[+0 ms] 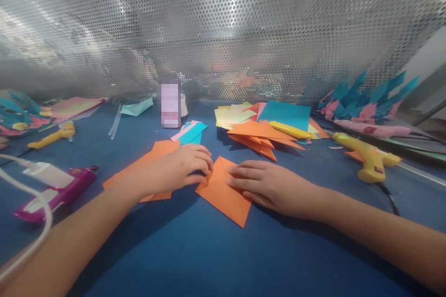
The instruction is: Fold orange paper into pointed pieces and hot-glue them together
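A folded orange paper (pixel 223 195) lies on the blue table (pixel 216 255) in front of me. My left hand (pixel 181 169) has its fingers curled and pinches the paper's left corner. My right hand (pixel 268 183) lies flat with its fingers stretched out, pressing the paper's right side down. Under my left hand sit more orange sheets (pixel 156 158).
A stack of coloured papers (pixel 268 125) sits behind, with folded orange pieces on it. A yellow glue gun (pixel 369 158) lies at right, another yellow one (pixel 52 137) and a purple one (pixel 55 192) at left. Folded teal and pink paper shapes (pixel 365 100) line the right edge. A perforated metal wall (pixel 223 28) backs the table.
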Motion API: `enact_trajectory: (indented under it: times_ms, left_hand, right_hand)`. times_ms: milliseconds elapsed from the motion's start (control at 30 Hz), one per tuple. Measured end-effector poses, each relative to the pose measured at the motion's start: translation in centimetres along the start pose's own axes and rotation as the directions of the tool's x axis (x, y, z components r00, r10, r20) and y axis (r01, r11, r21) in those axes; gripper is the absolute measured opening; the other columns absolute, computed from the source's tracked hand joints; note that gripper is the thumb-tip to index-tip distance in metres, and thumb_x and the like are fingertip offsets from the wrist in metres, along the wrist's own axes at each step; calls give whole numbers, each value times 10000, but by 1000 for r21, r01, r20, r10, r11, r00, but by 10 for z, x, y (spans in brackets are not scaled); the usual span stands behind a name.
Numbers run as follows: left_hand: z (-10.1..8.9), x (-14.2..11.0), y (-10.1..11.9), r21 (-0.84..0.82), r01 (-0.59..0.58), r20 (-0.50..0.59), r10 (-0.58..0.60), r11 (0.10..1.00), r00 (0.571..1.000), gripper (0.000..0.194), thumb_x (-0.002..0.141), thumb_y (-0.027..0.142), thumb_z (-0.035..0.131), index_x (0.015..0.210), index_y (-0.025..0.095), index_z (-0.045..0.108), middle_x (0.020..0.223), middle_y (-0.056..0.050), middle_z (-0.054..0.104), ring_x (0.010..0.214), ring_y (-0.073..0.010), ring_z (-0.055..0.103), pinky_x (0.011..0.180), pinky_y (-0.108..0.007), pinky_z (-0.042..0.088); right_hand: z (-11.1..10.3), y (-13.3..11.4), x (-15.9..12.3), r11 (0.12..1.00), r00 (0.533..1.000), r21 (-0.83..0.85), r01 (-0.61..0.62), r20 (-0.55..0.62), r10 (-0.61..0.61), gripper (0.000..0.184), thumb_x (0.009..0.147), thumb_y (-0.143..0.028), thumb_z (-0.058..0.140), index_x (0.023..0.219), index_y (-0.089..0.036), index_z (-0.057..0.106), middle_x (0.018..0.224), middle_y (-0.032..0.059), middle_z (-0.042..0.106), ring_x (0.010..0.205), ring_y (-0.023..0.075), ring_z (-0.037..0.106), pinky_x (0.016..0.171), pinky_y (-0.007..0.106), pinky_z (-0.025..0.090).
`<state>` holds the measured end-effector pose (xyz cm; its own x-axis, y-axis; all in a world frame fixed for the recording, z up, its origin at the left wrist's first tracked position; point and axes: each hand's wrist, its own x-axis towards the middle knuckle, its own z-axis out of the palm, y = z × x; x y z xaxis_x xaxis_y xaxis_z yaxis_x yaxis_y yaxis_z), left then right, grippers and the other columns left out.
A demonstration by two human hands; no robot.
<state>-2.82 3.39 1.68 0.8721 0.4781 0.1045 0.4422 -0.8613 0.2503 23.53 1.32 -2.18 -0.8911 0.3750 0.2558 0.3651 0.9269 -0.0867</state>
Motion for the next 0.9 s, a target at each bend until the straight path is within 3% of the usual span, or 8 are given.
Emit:
enact_trajectory:
  times_ms: [167,300,467,667,800,900]
  left_hand:
    - [-3,-3,-3,-45,3,47,-1,999,999,83,853,221,623,783,187,653,970,-22,677,1126,-210,509,973,-319,400]
    - [-2,-8,-7,-74,96,101,-88,993,991,18,838,228,637,840,212,647,1173,-4,631,1245,-229,418,1013,-352,360]
    - [-6,-14,-2,-74,240,193,-222,968,956,146,830,231,627,973,251,606,1372,34,494,1332,-240,316,1021,-386,346]
    - [-7,-16,5,-97,281,238,-252,955,938,338,866,189,542,1187,283,497,1357,3,500,1376,-224,251,1019,-390,357]
    - [-2,-14,2,-92,280,225,-254,955,941,149,911,221,466,1040,250,535,1437,10,403,1389,-231,222,1036,-407,336]
    - [4,-10,2,-89,307,210,-284,947,936,157,955,239,384,980,247,539,1433,33,409,1391,-222,215,1040,-425,324]
  right_hand:
    - [1,0,1,1000,1000,-9,-2,5,2,352,958,-225,382,1253,-167,566,1285,60,579,1153,216,503,1004,363,415]
    - [1,0,1,1000,1000,-8,-4,5,4,350,958,-231,384,1248,-170,570,1282,55,582,1152,216,502,1000,363,418]
    - [2,0,0,1000,1000,-13,3,-6,-3,350,959,-226,380,1244,-166,574,1265,63,594,1147,215,507,1002,364,417]
    - [3,0,0,999,1000,-36,9,-23,-10,340,957,-230,391,1232,-166,581,1266,46,594,1140,217,507,1002,355,415]
    - [3,0,1,999,999,-40,19,-30,-20,338,956,-221,393,1233,-168,578,1266,50,593,1133,210,515,994,351,422]
    - [3,-1,1,999,999,-47,27,-36,-29,344,957,-219,386,1240,-166,574,1266,55,593,1135,212,514,992,357,425]
